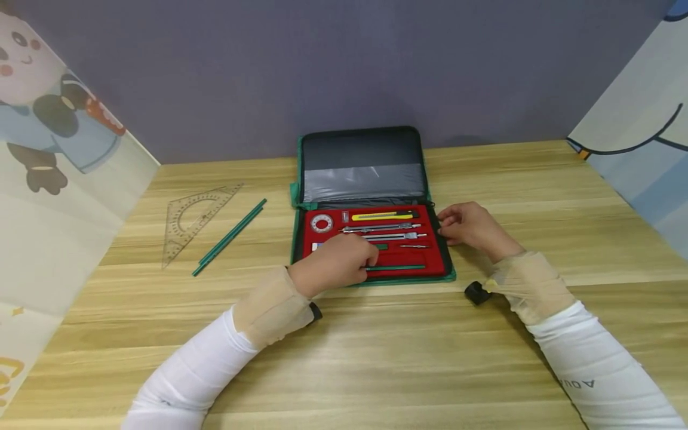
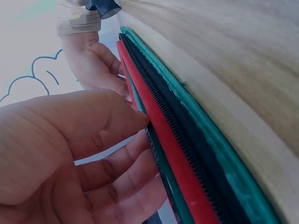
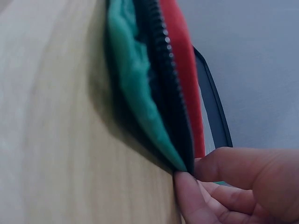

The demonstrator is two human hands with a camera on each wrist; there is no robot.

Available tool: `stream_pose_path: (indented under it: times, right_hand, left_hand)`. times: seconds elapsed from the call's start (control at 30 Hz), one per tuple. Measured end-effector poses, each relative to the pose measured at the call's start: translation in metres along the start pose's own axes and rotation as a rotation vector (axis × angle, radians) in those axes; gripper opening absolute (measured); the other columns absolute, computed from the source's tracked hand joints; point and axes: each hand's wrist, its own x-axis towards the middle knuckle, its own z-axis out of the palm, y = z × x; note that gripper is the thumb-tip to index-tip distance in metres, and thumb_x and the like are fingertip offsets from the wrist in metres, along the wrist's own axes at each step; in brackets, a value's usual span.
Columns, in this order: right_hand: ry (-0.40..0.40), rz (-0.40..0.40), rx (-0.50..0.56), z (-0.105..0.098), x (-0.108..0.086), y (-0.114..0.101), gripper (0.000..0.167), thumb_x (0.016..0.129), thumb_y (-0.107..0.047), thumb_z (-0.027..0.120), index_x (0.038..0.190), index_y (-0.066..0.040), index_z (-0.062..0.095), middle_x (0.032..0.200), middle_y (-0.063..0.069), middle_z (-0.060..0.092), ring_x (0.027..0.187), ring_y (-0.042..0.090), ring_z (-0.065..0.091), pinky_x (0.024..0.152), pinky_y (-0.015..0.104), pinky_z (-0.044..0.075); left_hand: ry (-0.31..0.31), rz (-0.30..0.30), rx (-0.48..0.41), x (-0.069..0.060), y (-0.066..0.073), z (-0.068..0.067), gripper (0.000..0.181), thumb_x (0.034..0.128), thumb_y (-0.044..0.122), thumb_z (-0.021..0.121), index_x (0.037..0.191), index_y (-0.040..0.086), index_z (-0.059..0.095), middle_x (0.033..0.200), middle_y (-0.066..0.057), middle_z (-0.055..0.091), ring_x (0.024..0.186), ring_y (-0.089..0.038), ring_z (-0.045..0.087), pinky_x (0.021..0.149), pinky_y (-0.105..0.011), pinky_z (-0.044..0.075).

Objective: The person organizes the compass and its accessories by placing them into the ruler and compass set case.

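Observation:
A zip-up drawing-instrument case (image 1: 449, 276) lies unfolded, with a green outside and a red inner tray (image 1: 438, 257). Over the front of the tray, my left hand (image 1: 338, 263) pinches a green pencil (image 1: 400, 267) lying along it. In the left wrist view the thumb is at the near side of the pencil (image 2: 161, 161), with fingers beyond. My right hand (image 1: 470, 230) grips the case's right edge between thumb and fingers, by the zipper (image 3: 168, 60). The tray holds a yellow utility knife (image 1: 381, 216), metal compasses (image 1: 381, 227) and a white ring-shaped piece (image 1: 321, 223). My left hand hides part of the tray.
Left of the case, a clear set square with protractor (image 1: 185, 224) and two green pencils (image 1: 230, 237) lie on the wooden table (image 1: 376, 358). Behind the tray the case's black lid (image 1: 360, 149) stands up near the grey-purple back wall (image 1: 355, 65). Printed panels flank both sides.

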Motion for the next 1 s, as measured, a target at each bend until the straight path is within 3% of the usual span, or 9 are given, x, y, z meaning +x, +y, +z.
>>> stream_pose_path:
  times: [0.3,0.57,0.8,1.0]
  right_hand:
    - [-0.001,-0.003,0.001,0.0,0.001,0.001,0.037,0.087,0.0,0.055,0.12,0.017,0.049,0.09,0.014,0.056,0.069,0.005,0.059,0.063,0.025,0.055]
    - [0.003,0.002,0.004,0.0,0.001,0.002,0.037,0.087,0.001,0.055,0.12,0.017,0.049,0.088,0.012,0.056,0.069,0.004,0.059,0.063,0.025,0.055]
    - [-0.002,0.01,0.005,0.0,0.001,0.002,0.038,0.088,0.0,0.056,0.121,0.017,0.048,0.09,0.013,0.056,0.068,0.005,0.059,0.063,0.025,0.055]
    - [-0.005,0.018,0.004,0.0,0.001,0.001,0.039,0.088,-0.001,0.057,0.121,0.017,0.047,0.091,0.013,0.055,0.069,0.005,0.058,0.063,0.025,0.055]
  left_hand:
    - [-0.009,-0.022,0.019,0.001,0.002,0.002,0.027,0.0812,-0.001,0.059,0.062,0.013,0.045,0.061,0.004,0.032,0.061,-0.012,0.033,0.056,-0.025,0.028]
    - [0.021,-0.032,-0.014,-0.002,0.001,0.002,0.013,0.0813,-0.001,0.058,0.076,0.01,0.062,0.07,0.003,0.048,0.066,-0.012,0.042,0.06,-0.024,0.035]
    - [0.11,-0.096,-0.007,-0.018,-0.013,0.0,0.017,0.0823,0.002,0.058,0.095,0.009,0.068,0.085,0.0,0.065,0.07,-0.012,0.053,0.064,-0.026,0.046]
    - [0.196,-0.122,-0.006,-0.038,-0.033,-0.003,0.015,0.0821,0.003,0.061,0.096,0.005,0.067,0.077,-0.001,0.065,0.065,-0.014,0.055,0.063,-0.029,0.049]
